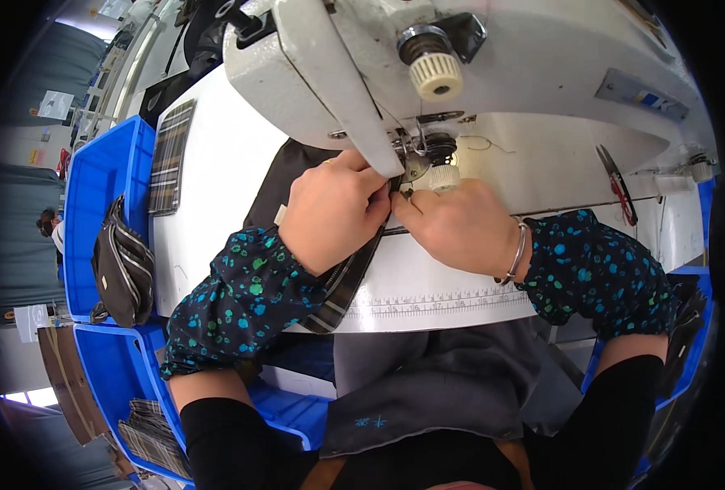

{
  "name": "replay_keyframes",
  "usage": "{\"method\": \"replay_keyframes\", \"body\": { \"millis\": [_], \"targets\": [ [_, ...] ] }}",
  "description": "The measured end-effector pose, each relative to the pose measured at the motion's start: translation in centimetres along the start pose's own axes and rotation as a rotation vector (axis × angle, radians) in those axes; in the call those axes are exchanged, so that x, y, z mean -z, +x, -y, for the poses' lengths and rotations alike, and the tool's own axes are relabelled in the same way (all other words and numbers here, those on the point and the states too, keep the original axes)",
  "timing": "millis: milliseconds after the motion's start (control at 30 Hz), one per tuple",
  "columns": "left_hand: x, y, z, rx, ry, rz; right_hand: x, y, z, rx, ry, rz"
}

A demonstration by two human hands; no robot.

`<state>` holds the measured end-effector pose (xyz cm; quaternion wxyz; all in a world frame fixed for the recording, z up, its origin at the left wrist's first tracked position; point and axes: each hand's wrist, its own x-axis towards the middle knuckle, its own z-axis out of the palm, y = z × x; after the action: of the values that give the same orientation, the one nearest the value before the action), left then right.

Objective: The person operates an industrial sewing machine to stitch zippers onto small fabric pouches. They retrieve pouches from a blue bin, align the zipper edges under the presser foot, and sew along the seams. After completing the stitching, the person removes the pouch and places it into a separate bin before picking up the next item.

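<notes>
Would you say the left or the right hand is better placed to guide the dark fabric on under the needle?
Probably the left hand: it rests on the dark fabric beside the presser foot, while the right hand lies on the white table.

Sewing machine (493, 49) glossy white enamelled metal, ribbed cream plastic knob (436, 76), matt dark plaid cloth (348, 278), smooth white tabletop (215, 204), shiny metal bangle (517, 253), glossy blue plastic bins (93, 180)

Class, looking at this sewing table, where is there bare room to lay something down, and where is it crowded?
Bare white table lies between the plaid strip and the dark fabric. It is crowded at the needle, where the left hand and right hand meet.
</notes>
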<state>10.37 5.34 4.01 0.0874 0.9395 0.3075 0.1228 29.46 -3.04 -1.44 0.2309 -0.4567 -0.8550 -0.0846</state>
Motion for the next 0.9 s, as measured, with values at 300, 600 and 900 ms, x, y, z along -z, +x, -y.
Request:
{"method": "replay_keyframes", "body": {
  "millis": [300,600,900],
  "targets": [
    [0.9,0.4,-0.6,-0.054,-0.003,0.128,0.8,0.3,-0.4,0.009,0.115,0.034],
    [0.2,0.5,-0.6,-0.070,-0.055,0.008,0.7,0.4,-0.8,-0.035,0.119,0.005],
    [1.3,0.2,2.0,-0.013,-0.357,0.138,0.1,0.3,-1.1,-0.021,0.117,-0.039]
  ]
}}
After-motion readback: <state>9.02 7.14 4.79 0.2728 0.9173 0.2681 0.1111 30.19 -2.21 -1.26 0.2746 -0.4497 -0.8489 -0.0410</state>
